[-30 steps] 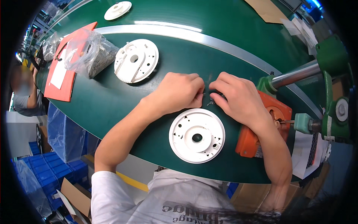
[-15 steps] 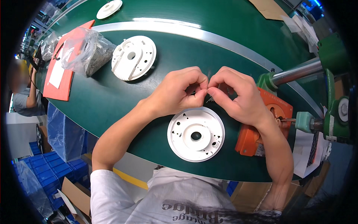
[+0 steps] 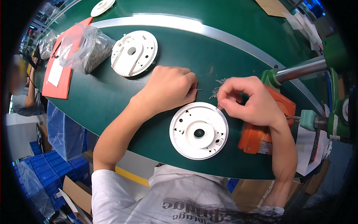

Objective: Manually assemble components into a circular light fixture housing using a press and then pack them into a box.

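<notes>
In front of me lies a round white plastic disc [image 3: 182,143] with a raised centre ring and several small holes. My left hand [image 3: 167,89] is closed just beyond its upper left rim, and a thin metal pin [image 3: 200,89] pokes out from its fingertips. My right hand [image 3: 250,100] makes a pinch at the disc's upper right rim; whatever sits between its thumb and finger is too small to make out. Between the hands, a little farther off, several loose metal pins [image 3: 215,92] lie in a small heap on the green table.
A second white disc [image 3: 143,56] lies farther left, beside a clear bag of metal pins [image 3: 95,52] and an orange-red board [image 3: 63,84]. Right of me stand an orange fixture [image 3: 249,140] and a green press [image 3: 333,82]. Another person [image 3: 24,93] is at far left.
My hands, whose fingertips were together, have parted. The left went left; the right came down to the disc's rim. The pin heap now shows more fully.
</notes>
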Available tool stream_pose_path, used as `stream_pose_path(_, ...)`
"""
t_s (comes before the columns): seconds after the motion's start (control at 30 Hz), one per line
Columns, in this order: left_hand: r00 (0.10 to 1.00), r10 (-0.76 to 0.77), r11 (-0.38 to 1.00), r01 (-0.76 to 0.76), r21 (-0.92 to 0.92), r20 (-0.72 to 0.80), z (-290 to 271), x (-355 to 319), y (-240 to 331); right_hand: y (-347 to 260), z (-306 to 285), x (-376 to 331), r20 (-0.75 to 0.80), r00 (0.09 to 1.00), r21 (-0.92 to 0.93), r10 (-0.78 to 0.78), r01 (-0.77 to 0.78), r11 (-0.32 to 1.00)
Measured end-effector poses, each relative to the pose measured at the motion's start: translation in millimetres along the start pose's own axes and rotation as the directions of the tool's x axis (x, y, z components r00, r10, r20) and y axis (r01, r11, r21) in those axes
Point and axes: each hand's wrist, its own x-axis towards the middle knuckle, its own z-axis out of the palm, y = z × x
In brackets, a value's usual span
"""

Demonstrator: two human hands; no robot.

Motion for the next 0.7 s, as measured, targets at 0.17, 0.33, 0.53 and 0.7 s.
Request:
stream_pose_path(0.17,0.999,-0.031,0.989,0.025,0.146,0.039,-5.4,-4.1,3.8,-14.1,-7.0,-10.9,0.225,0.965,-0.114,0.134,-0.111,0.987)
stream_pose_path(0.33,1.0,-0.021,0.981,0.017,0.195,0.015,-2.3,-6.5,0.7,-2.9,2.5,-12.9,0.315,0.949,-0.262,-0.026,0.113,0.958)
stream_pose_path(0.53,0.996,-0.087,0.996,0.087,-0.016,-0.03,-1.4,-5.6,2.4,-4.6,6.0,-11.8,0.313,0.949,-0.349,-0.03,0.145,0.926)
stream_pose_path(0.7,0.986,-0.047,0.973,0.009,-0.231,-0.158,7.7,-7.2,14.5,-4.0,6.7,-12.4,0.293,0.956,-0.369,0.013,0.1,0.924)
